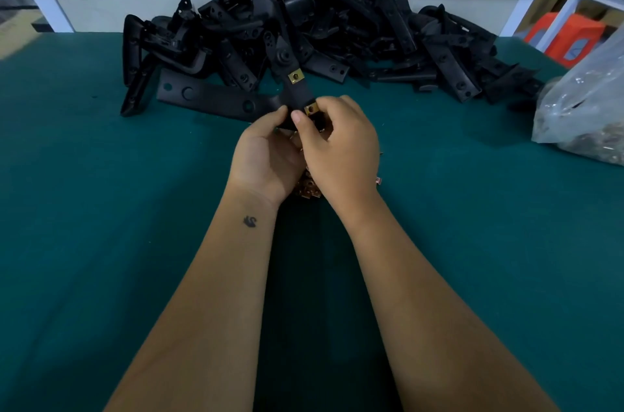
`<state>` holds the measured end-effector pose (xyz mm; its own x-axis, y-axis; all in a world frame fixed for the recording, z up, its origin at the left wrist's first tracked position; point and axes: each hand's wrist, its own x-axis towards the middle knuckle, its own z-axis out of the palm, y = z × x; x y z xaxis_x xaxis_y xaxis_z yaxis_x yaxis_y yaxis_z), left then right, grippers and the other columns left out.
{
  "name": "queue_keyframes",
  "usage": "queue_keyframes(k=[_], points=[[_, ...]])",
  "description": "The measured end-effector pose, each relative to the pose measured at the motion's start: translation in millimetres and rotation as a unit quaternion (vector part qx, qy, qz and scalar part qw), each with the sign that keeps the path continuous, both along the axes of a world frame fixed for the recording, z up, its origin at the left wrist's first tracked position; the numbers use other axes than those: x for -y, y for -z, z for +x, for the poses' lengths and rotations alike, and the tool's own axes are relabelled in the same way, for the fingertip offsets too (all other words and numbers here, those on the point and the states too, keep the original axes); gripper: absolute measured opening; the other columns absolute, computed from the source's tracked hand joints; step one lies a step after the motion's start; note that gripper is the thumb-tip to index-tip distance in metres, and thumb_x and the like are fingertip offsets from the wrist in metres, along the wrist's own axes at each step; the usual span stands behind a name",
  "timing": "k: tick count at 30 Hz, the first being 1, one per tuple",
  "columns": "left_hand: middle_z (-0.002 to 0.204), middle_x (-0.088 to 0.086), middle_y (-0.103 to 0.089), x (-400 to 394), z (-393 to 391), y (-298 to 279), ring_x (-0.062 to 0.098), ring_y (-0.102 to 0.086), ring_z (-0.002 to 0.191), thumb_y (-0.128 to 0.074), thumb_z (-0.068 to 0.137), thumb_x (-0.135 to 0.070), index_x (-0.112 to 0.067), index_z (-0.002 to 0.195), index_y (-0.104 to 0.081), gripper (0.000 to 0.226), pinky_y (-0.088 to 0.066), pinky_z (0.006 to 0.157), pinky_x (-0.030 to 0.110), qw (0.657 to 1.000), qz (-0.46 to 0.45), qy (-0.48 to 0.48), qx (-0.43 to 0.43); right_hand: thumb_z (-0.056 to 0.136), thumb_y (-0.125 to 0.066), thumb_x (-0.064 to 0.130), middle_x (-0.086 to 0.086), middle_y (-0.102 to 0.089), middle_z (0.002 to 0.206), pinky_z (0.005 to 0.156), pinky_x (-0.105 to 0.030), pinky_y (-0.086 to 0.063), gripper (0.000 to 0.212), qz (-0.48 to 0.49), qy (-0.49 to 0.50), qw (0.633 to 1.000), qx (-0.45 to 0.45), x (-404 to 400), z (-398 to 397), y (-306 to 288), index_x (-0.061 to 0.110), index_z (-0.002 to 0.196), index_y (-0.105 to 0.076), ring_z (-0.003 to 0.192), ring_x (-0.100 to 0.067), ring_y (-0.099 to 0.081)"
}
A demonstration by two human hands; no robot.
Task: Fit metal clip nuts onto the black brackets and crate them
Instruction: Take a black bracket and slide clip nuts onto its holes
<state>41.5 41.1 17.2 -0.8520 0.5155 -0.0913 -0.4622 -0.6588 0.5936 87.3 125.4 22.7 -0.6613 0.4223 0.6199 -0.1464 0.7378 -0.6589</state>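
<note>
Hands, left and right, pinch a clip-fitted bracket above open green table before the bracket pile.

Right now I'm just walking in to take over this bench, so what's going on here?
A person is fitting clips onto a black bracket held over the green table. The left hand steadies the bracket while the right hand pinches a brass clip at its near end. Another clip already sits farther up. Loose clips lie under the hands; a pile of brackets waits behind.
</note>
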Motion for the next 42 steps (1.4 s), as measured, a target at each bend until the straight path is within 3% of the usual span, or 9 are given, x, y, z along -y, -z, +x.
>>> queue_keyframes(k=[3, 7, 14, 20, 26, 29, 32, 37, 42], points=[[0.100, 0.011, -0.072, 5, -8, -1, 0.025, -0.067, 0.094, -0.050, 0.098, -0.018, -0.006, 0.108, -0.063, 0.020, -0.055, 0.093, 0.037, 0.998, -0.038, -0.043, -0.012, 0.090, -0.068, 0.026, 0.002, -0.062, 0.091, 0.073, -0.029, -0.047, 0.016, -0.075, -0.003, 0.997, -0.008, -3, 1, -2, 0.010, 0.093, -0.067, 0.081, -0.009, -0.055], [0.080, 0.002, -0.066, 16, -19, -1, 0.013, -0.057, 0.070, -0.058, 0.098, -0.016, -0.013, 0.097, -0.059, 0.003, -0.050, 0.059, 0.021, 0.987, -0.027, -0.159, 0.029, 0.089, -0.070, 0.026, 0.002, -0.065, 0.087, 0.074, -0.026, -0.049, 0.010, -0.241, -0.014, 0.970, -0.031, -10, 2, -6, 0.016, 0.089, -0.066, 0.080, -0.009, -0.060], [0.091, 0.008, -0.061, 3, -13, 1, 0.011, -0.068, 0.064, -0.065, 0.094, -0.006, -0.005, 0.114, -0.052, 0.024, -0.055, 0.063, 0.018, 0.975, -0.023, -0.214, 0.058, 0.088, -0.072, 0.011, -0.002, -0.067, 0.087, 0.075, -0.023, -0.052, 0.014, -0.423, -0.123, 0.897, -0.035, -12, 2, -6, 0.008, 0.101, -0.067, 0.078, -0.009, -0.060], [0.080, 0.002, -0.074, -16, 9, -2, 0.016, -0.072, 0.074, -0.070, 0.090, -0.010, -0.010, 0.098, -0.059, 0.013, -0.056, 0.066, 0.024, 0.976, -0.139, -0.162, -0.051, 0.093, -0.065, 0.010, -0.001, -0.065, 0.073, 0.060, -0.021, -0.050, 0.001, -0.524, -0.099, 0.844, -0.053, -11, 14, -4, 0.011, 0.094, -0.066, 0.062, -0.008, -0.058], [0.076, 0.003, -0.073, -29, 25, -10, 0.014, -0.067, 0.065, -0.063, 0.095, -0.030, -0.008, 0.106, -0.064, 0.024, -0.053, 0.059, 0.025, 0.949, -0.262, -0.118, -0.132, 0.096, -0.062, 0.013, -0.005, -0.066, 0.071, 0.057, -0.022, -0.049, 0.007, -0.557, -0.051, 0.826, -0.074, -44, 48, -9, 0.010, 0.090, -0.061, 0.055, -0.010, -0.058], [0.067, -0.008, -0.072, -50, 49, -14, 0.007, -0.064, 0.057, -0.063, 0.094, -0.039, -0.020, 0.097, -0.061, 0.019, -0.049, 0.055, 0.021, 0.934, -0.311, -0.096, -0.145, 0.096, -0.061, 0.011, -0.004, -0.063, 0.063, 0.051, -0.021, -0.046, 0.014, -0.574, -0.016, 0.811, -0.112, -66, 71, -15, 0.011, 0.083, -0.056, 0.050, -0.012, -0.057], [0.061, -0.008, -0.068, -87, 86, -20, 0.003, -0.053, 0.048, -0.062, 0.097, -0.033, -0.021, 0.088, -0.061, 0.015, -0.041, 0.045, 0.018, 0.941, -0.290, -0.054, -0.166, 0.095, -0.060, 0.008, 0.000, -0.056, 0.060, 0.047, -0.022, -0.039, 0.017, -0.575, 0.035, 0.797, -0.182, -90, 99, -22, 0.015, 0.080, -0.056, 0.047, -0.011, -0.051], [0.062, -0.006, -0.065, -158, 167, -34, 0.005, -0.056, 0.051, -0.066, 0.093, -0.021, -0.017, 0.092, -0.057, 0.010, -0.040, 0.047, 0.019, 0.949, -0.242, 0.041, -0.197, 0.096, -0.058, 0.009, 0.002, -0.049, 0.063, 0.044, -0.021, -0.032, 0.018, -0.528, 0.150, 0.788, -0.278, -145, 170, -31, 0.016, 0.080, -0.055, 0.044, -0.008, -0.038], [0.077, 0.004, -0.065, -220, 255, -41, 0.006, -0.060, 0.052, -0.072, 0.087, -0.013, -0.016, 0.102, -0.045, 0.031, -0.045, 0.048, 0.020, 0.938, -0.231, 0.113, -0.232, 0.097, -0.057, 0.008, 0.003, -0.039, 0.058, 0.043, -0.021, -0.028, 0.025, -0.484, 0.251, 0.772, -0.327, -202, 279, -38, 0.017, 0.075, -0.049, 0.042, -0.008, -0.033]])
